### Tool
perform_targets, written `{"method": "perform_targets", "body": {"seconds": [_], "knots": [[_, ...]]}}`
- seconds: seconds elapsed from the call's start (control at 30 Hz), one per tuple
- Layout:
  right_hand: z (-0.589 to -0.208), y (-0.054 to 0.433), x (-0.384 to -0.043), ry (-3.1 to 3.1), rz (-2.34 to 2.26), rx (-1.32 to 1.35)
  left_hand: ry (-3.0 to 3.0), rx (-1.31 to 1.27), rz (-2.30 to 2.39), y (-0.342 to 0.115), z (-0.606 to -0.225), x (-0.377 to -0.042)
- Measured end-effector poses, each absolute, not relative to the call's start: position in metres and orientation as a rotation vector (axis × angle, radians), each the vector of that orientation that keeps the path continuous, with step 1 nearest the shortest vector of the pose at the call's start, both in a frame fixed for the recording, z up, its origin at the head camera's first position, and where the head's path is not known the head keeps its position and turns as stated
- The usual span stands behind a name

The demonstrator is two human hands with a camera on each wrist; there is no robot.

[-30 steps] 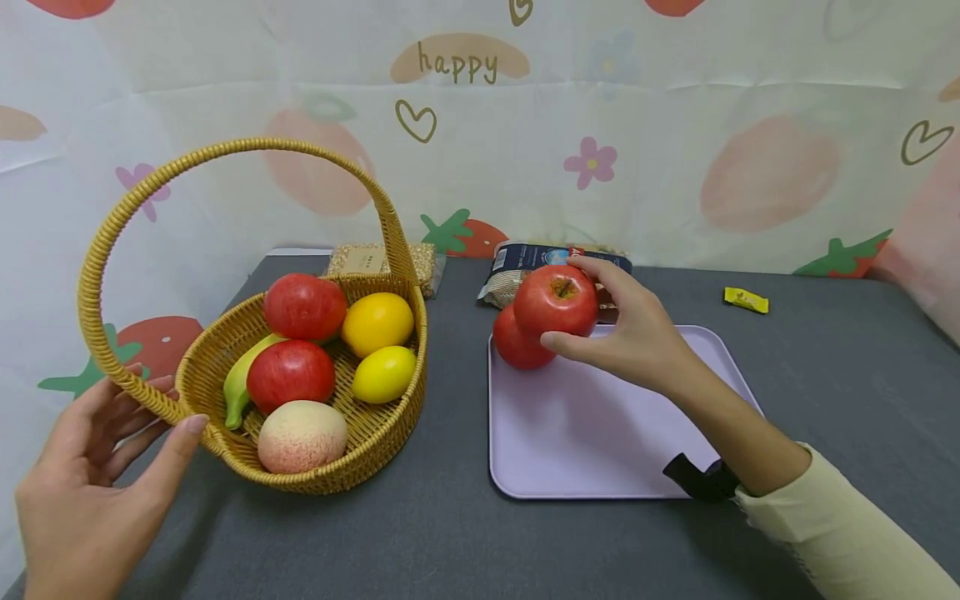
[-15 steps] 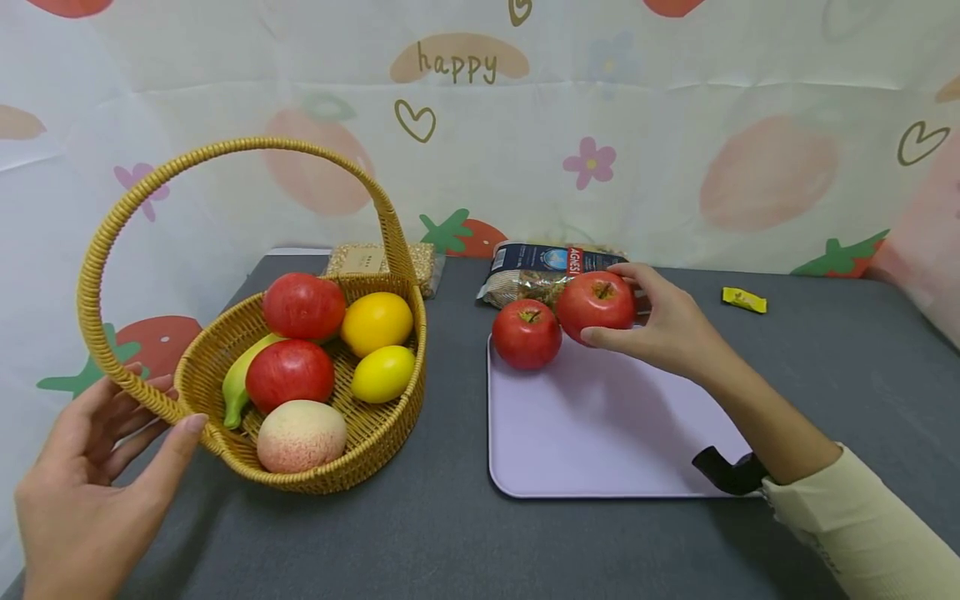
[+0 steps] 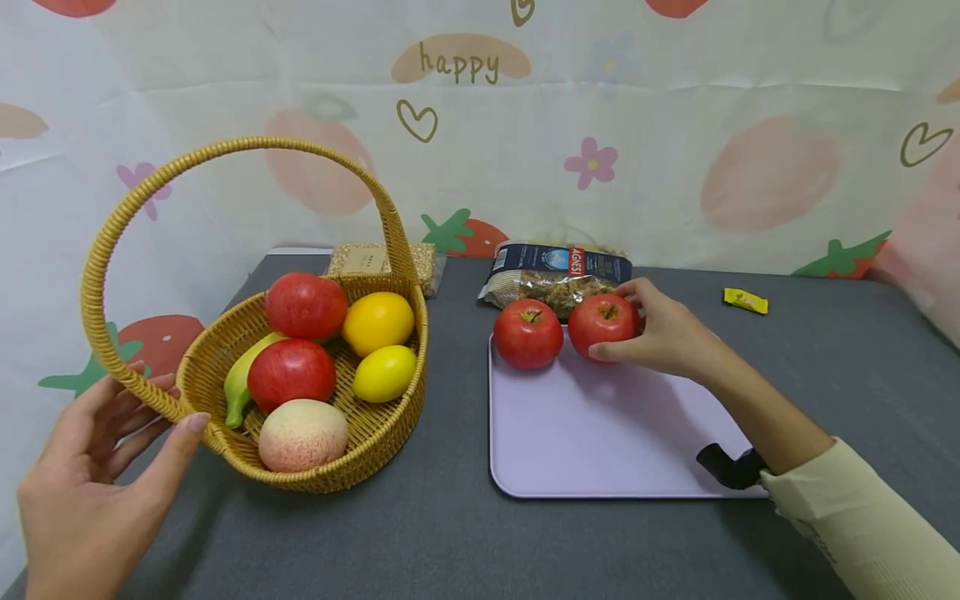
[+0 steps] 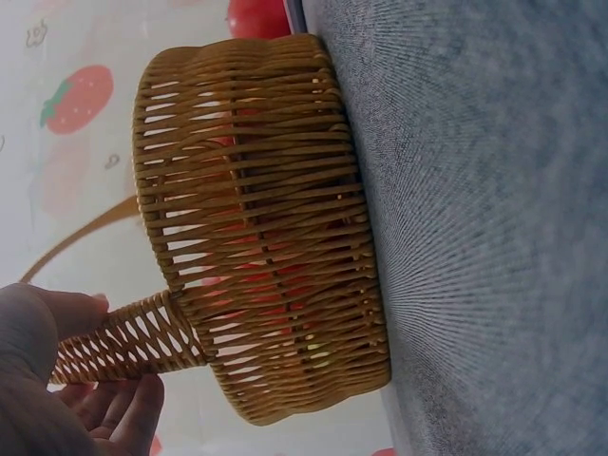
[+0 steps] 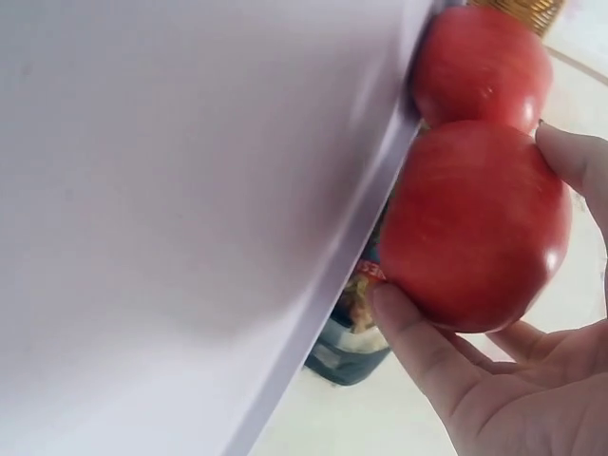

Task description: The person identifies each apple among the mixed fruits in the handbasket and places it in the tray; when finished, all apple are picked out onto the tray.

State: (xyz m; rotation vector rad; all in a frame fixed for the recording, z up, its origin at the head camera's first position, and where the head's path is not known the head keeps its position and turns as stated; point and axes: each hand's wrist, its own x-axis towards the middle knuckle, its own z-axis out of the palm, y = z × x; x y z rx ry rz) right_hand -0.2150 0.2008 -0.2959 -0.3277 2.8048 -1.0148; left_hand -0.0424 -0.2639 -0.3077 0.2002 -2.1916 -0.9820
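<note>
My left hand (image 3: 97,487) holds the base of the handle (image 4: 142,337) of a yellow wicker basket (image 3: 408,417), thumb on one side and fingers on the other. Inside the basket lie two red fruits (image 3: 291,375), a banana (image 3: 238,385), an orange-yellow fruit (image 3: 378,323), a lemon (image 3: 385,374) and a peach (image 3: 302,437). At the far edge of a lilac tray (image 3: 585,442), my right hand (image 3: 667,337) grips a red apple (image 3: 600,325) between thumb and fingers. Another red apple (image 3: 527,335) sits at the tray's far left corner, just left of the held one.
Behind the tray lies an AGNESI pasta bag (image 3: 555,271). A clear bag of grains (image 3: 427,265) stands behind the basket. A small yellow packet (image 3: 746,300) is at the back right of the grey table (image 3: 465,533). A printed cloth (image 3: 637,108) hangs behind.
My right hand has carried its apple rightward and down, from in front of the other apple to beside it at the tray's far edge. The left hand and basket have stayed put.
</note>
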Motion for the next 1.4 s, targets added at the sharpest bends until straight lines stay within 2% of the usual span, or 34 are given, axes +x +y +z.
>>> {"method": "perform_targets", "body": {"seconds": [0.37,0.97,1.4], "knots": [[-0.306,0.199,-0.222,2.768,-0.977,-0.355,-2.191,0.195,-0.976,-0.263,-0.307,-0.042],[-0.302,0.198,-0.222,2.75,-0.965,-0.403,-2.179,0.15,-0.977,-0.263,-0.307,-0.042],[-0.279,0.143,-0.21,2.895,-1.245,-0.739,-2.185,0.174,-0.978,-0.263,-0.306,-0.042]]}}
